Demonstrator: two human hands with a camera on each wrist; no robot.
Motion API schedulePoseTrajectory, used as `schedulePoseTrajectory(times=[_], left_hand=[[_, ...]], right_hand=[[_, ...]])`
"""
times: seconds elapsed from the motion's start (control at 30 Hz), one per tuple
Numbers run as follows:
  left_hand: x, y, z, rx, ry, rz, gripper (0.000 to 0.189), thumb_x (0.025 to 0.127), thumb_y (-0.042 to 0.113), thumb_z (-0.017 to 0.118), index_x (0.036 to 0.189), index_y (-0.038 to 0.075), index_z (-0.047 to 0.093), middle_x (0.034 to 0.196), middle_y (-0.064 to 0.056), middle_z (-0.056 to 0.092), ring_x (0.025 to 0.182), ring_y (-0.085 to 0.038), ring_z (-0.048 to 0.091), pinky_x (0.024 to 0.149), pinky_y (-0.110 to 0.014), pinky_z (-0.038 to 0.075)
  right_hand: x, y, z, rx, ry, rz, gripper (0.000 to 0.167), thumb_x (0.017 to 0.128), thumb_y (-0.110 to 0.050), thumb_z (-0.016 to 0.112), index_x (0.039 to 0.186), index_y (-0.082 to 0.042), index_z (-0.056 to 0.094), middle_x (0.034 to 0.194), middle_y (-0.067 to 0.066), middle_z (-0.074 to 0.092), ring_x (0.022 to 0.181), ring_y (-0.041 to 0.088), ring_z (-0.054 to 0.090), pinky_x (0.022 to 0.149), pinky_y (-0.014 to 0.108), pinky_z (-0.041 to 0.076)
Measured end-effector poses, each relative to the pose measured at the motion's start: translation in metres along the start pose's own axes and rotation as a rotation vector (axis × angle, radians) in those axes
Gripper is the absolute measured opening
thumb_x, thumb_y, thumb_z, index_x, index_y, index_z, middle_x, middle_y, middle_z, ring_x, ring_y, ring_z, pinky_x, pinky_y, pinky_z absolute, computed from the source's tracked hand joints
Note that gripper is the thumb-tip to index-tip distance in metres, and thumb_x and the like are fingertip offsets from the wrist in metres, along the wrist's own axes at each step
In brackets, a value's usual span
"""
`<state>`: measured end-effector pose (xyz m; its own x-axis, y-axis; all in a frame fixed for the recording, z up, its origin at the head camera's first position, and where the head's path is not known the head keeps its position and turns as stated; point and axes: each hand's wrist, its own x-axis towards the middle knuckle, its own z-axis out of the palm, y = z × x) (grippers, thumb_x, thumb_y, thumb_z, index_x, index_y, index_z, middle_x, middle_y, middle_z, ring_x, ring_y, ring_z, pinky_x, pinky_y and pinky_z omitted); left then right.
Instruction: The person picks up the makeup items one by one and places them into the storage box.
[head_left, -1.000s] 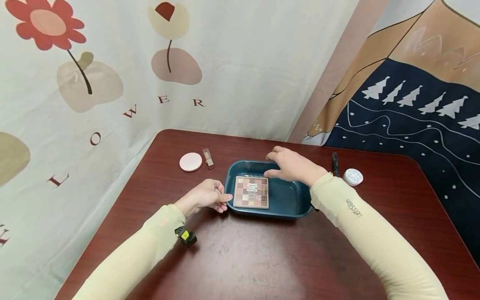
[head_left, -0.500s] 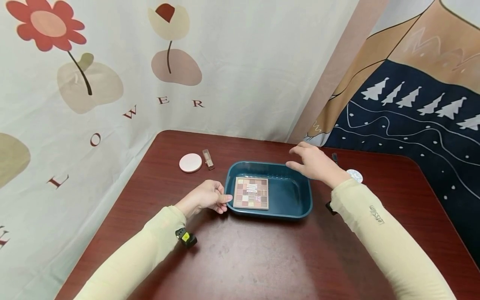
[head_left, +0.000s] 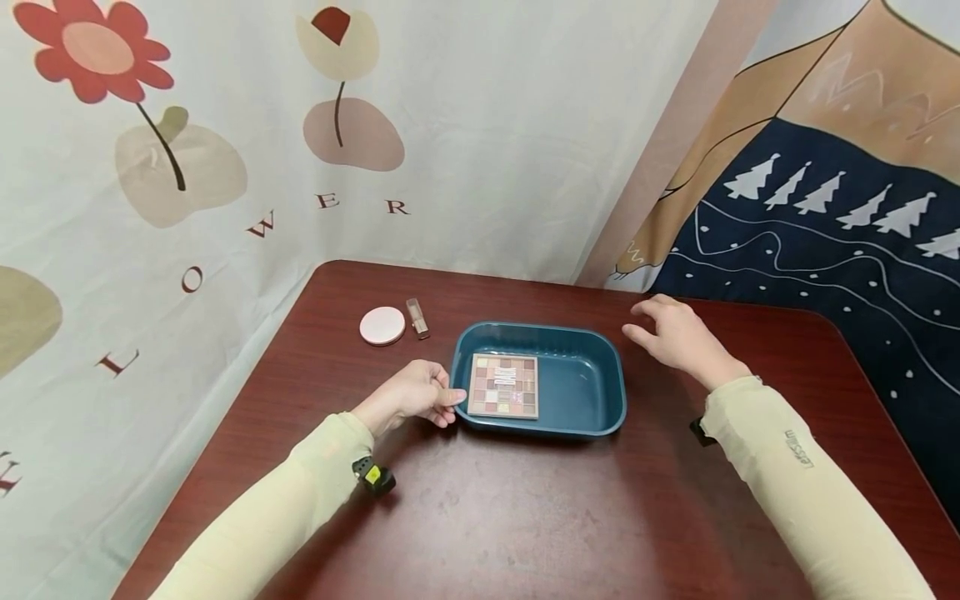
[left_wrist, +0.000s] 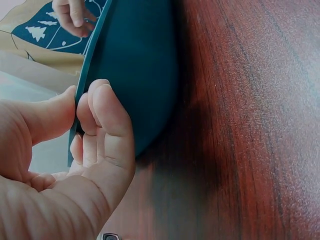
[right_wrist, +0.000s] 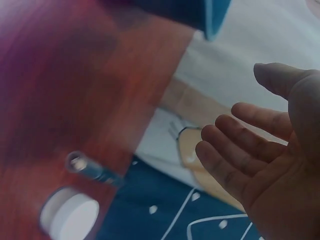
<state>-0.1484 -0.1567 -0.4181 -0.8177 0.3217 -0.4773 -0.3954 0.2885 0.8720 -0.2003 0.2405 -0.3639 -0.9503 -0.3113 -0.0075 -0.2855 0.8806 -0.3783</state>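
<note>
My left hand (head_left: 417, 395) pinches the left rim of a dark teal rectangular tray (head_left: 581, 392), thumb on the inside and fingers curled beneath the lip, as the left wrist view also shows. Inside the tray, on its left side, lies a square eyeshadow palette (head_left: 502, 386) with a grid of brown and pink shades. My right hand (head_left: 678, 337) is in the air to the right of the tray, holding nothing, its fingers loosely spread. Below it in the right wrist view are a dark capped tube (right_wrist: 92, 169) and a round white-lidded jar (right_wrist: 70, 215), both hidden in the head view.
Left of the tray, a round pink compact (head_left: 382, 326) lies beside a lipstick (head_left: 417, 318) with a clear cap. The reddish-brown table (head_left: 510, 517) ends at the back against a printed curtain (head_left: 480, 125).
My right hand has moved away from above the tray to the right, where it now covers the tube and jar in the head view. My left hand stays on the rim.
</note>
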Motion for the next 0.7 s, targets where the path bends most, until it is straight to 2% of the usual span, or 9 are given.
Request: schedulePoseTrajectory(times=[0.33, 0.53, 0.7], left_hand=[[0.001, 0.001, 0.001, 0.064, 0.018, -0.026, 0.021, 0.099, 0.003, 0.067, 0.087, 0.001, 0.05, 0.068, -0.01, 0.062, 0.057, -0.014, 0.064, 0.059, -0.029, 0.06], [0.002, 0.001, 0.001, 0.066, 0.018, -0.023, 0.021, 0.099, 0.003, 0.067, 0.088, 0.0, 0.05, 0.067, -0.01, 0.062, 0.057, -0.014, 0.064, 0.059, -0.029, 0.06], [0.003, 0.0, 0.0, 0.06, 0.013, -0.011, 0.021, 0.098, 0.002, 0.068, 0.089, 0.0, 0.05, 0.065, -0.01, 0.062, 0.057, -0.014, 0.064, 0.058, -0.028, 0.059]], right_hand=[[-0.01, 0.029, 0.008, 0.009, 0.044, 0.047, 0.042, 0.102, -0.02, 0.063, 0.129, 0.012, 0.061, 0.127, 0.034, 0.059, 0.106, 0.045, 0.059, 0.093, 0.061, 0.053], [-0.012, 0.043, 0.015, -0.006, 0.064, 0.093, 0.04, 0.101, -0.018, 0.062, 0.125, 0.015, 0.061, 0.118, 0.034, 0.06, 0.098, 0.044, 0.062, 0.087, 0.059, 0.055], [-0.014, 0.051, 0.018, -0.021, 0.071, 0.136, 0.04, 0.099, -0.017, 0.061, 0.122, 0.016, 0.061, 0.108, 0.033, 0.06, 0.093, 0.043, 0.059, 0.083, 0.059, 0.053]])
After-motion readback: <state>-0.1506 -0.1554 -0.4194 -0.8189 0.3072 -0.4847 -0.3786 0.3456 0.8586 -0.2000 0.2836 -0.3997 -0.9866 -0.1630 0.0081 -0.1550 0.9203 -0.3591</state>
